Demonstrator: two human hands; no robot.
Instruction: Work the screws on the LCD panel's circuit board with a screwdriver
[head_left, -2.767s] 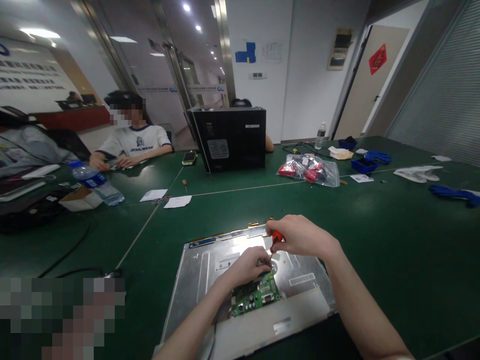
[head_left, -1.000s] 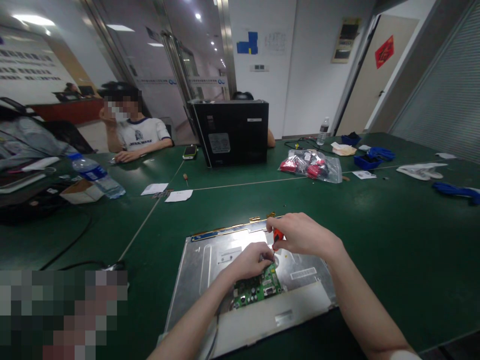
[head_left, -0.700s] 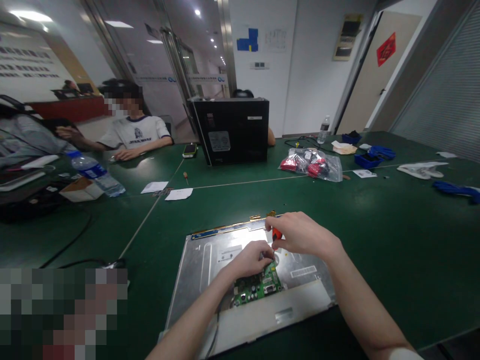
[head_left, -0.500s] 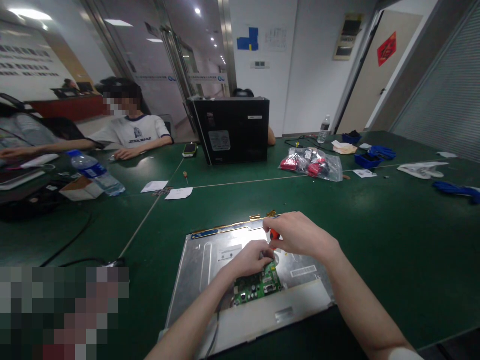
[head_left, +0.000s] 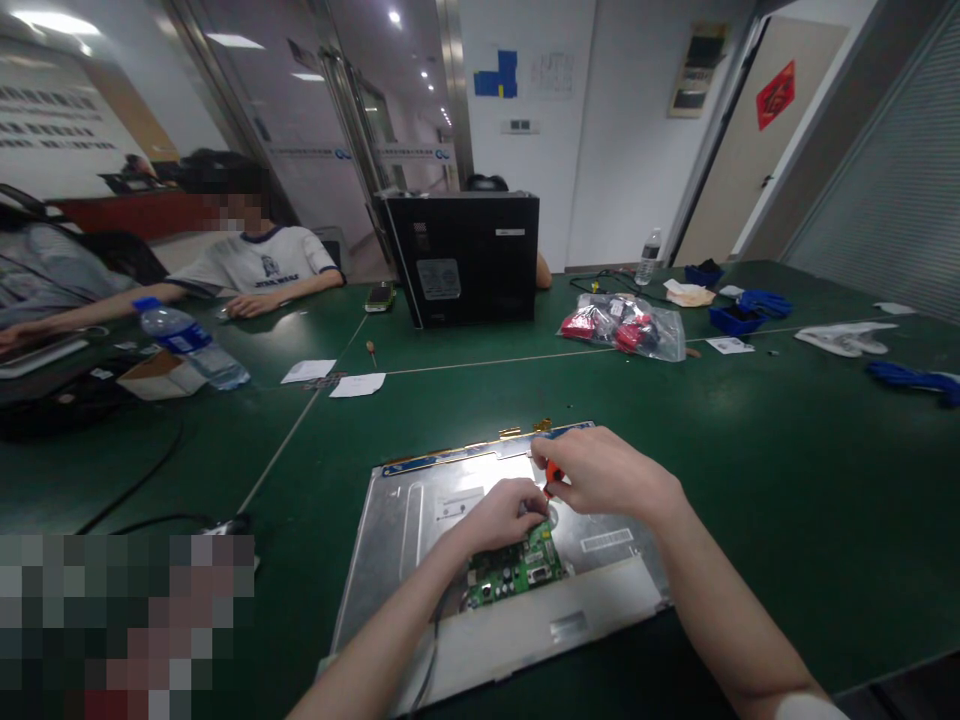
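Observation:
My right hand (head_left: 611,472) is closed around the orange-red handle of a screwdriver (head_left: 554,473), which points down at the upper right corner of a green circuit board (head_left: 536,553). My left hand (head_left: 504,513) rests over the board's upper edge, thumb and fingers pinched together close to the screwdriver's tip; what they hold, if anything, is hidden. The board sits on the metal back of a flat display panel (head_left: 382,570), partly covered by my left hand. Along the panel's far edge runs a thin blue circuit strip (head_left: 431,461).
A black computer case (head_left: 476,262) stands upright across the green table (head_left: 757,500). Behind my hands lie paper slips (head_left: 358,385), a small screwdriver (head_left: 371,350) and a bag of red items (head_left: 622,325). A water bottle (head_left: 191,345) leans at left near a seated person (head_left: 270,260).
My right hand has shifted very slightly to the right and the screwdriver handle is tilted a little differently. My left hand stays put. The person at left has moved an arm and leaned left.

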